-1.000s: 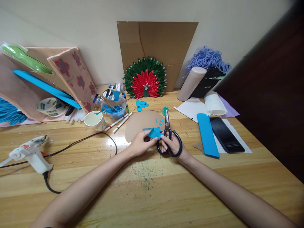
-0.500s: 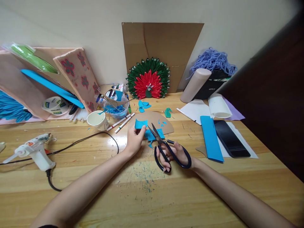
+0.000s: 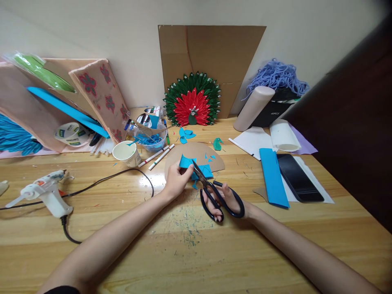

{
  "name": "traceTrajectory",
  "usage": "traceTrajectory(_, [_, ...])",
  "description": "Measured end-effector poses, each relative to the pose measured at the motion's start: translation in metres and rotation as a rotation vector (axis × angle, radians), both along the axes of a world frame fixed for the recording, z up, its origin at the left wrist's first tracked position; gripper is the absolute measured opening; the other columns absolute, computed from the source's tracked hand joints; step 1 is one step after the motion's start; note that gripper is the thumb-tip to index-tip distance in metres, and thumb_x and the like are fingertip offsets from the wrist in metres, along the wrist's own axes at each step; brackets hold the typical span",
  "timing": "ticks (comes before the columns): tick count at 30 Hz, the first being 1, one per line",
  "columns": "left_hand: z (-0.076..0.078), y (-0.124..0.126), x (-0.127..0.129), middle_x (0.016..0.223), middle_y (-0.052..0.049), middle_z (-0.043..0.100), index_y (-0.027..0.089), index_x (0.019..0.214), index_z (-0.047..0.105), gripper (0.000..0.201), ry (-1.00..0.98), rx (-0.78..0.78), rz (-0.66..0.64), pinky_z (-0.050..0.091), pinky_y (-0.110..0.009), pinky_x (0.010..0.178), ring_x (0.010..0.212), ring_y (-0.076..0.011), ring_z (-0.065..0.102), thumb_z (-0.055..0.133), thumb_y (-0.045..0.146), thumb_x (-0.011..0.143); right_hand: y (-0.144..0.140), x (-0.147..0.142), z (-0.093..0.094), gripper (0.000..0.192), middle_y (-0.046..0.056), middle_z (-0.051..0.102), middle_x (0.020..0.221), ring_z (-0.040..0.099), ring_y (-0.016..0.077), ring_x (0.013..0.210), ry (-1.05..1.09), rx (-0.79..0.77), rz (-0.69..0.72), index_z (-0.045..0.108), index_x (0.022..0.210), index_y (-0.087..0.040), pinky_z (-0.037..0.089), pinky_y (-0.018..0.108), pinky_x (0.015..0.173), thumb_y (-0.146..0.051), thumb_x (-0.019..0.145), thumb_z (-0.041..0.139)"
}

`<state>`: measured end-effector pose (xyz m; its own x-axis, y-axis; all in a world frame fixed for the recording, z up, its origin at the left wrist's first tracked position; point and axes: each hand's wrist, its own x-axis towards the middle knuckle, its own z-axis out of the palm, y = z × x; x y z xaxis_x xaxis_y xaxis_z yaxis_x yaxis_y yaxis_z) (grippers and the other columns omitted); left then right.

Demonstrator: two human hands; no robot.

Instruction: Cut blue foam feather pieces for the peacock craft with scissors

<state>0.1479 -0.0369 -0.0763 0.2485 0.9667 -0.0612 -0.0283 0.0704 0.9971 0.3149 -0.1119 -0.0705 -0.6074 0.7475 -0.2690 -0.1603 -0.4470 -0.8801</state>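
Observation:
My left hand (image 3: 178, 179) pinches a small piece of blue paper (image 3: 186, 162) over a rounded cardboard piece (image 3: 175, 154). In my right hand (image 3: 225, 202) are black-handled scissors (image 3: 206, 182), their blade tips at the right edge of that paper, close to my left thumb. Below the blades another blue paper piece (image 3: 206, 172) lies partly on the cardboard, and small blue scraps (image 3: 210, 157) are scattered beside it. Several cut blue petal shapes (image 3: 185, 135) rest behind the cardboard. To their right lies a green bird-head cutout (image 3: 217, 143).
At left are a glue gun (image 3: 50, 192) with its cord, a paper cup (image 3: 126, 153) and a bowl of blue scraps (image 3: 150, 139). A red and green peacock craft (image 3: 192, 104) stands at the back. On the right lie a folded blue sheet (image 3: 273, 177) and a phone (image 3: 300, 178).
The blue paper in my left hand has moved right and tilted. The scissor blades have come closer together, their tips now meeting the paper's edge.

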Motion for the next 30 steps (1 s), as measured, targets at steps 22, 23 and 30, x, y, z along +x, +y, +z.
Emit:
traceTrajectory(22, [0.008, -0.001, 0.002, 0.053, 0.005, 0.037, 0.017, 0.062, 0.045, 0.032, -0.001, -0.002, 0.010, 0.037, -0.021, 0.049, 0.051, -0.0082, 0.037, 0.060, 0.044, 0.071, 0.003, -0.001, -0.011, 0.070, -0.009, 0.045, 0.041, 0.040, 0.0054, 0.029, 0.073, -0.066, -0.042, 0.045, 0.073, -0.018, 0.038, 0.016, 0.030, -0.083, 0.048, 0.054])
traceTrajectory(23, [0.009, -0.001, 0.003, 0.052, 0.005, 0.036, 0.017, 0.062, 0.046, 0.032, 0.002, -0.001, 0.011, 0.035, -0.021, 0.048, 0.050, -0.0080, 0.036, 0.060, 0.044, 0.071, 0.003, -0.001, -0.012, 0.069, -0.010, 0.045, 0.041, 0.040, 0.0052, 0.029, 0.086, -0.071, -0.037, 0.045, 0.073, -0.018, 0.038, 0.016, 0.030, -0.083, 0.048, 0.055])
traceTrajectory(30, [0.005, 0.001, 0.001, 0.052, 0.006, 0.038, 0.017, 0.059, 0.046, 0.032, 0.013, 0.036, 0.015, 0.032, -0.020, 0.047, 0.048, -0.0073, 0.035, 0.059, 0.043, 0.072, 0.003, -0.001, -0.016, 0.068, -0.010, 0.043, 0.039, 0.036, 0.0048, 0.027, 0.078, -0.028, -0.048, 0.045, 0.073, -0.018, 0.033, 0.015, 0.027, -0.082, 0.051, 0.055])
